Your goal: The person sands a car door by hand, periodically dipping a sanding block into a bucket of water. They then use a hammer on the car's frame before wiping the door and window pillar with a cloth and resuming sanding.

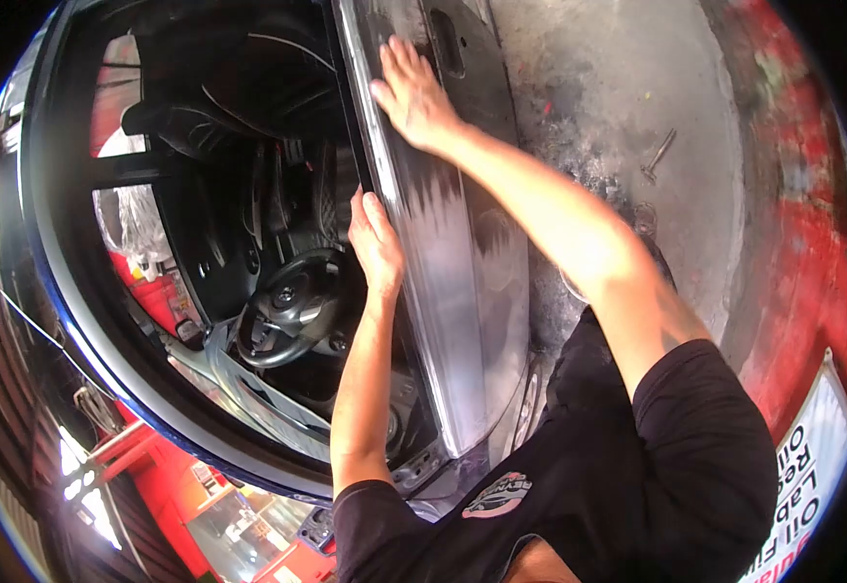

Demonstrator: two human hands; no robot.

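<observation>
A car door (448,262) of bare, patchy grey metal stretches along the car's side in front of me. My right hand (414,97) lies flat on its upper panel, fingers stretched out, near the recessed door handle (448,44). Lower down, my left hand (377,245) holds the door's window edge; the thumb shows on top, and part of the fingers is hidden on the inner side. Darker, jagged patches mark the metal between and below the hands.
Through the window opening show the steering wheel (292,309) and dark seats. A hammer-like tool (658,155) lies on the stained concrete floor (627,58) to the right. A lettered sign (807,476) stands at lower right, by a red wall (802,243).
</observation>
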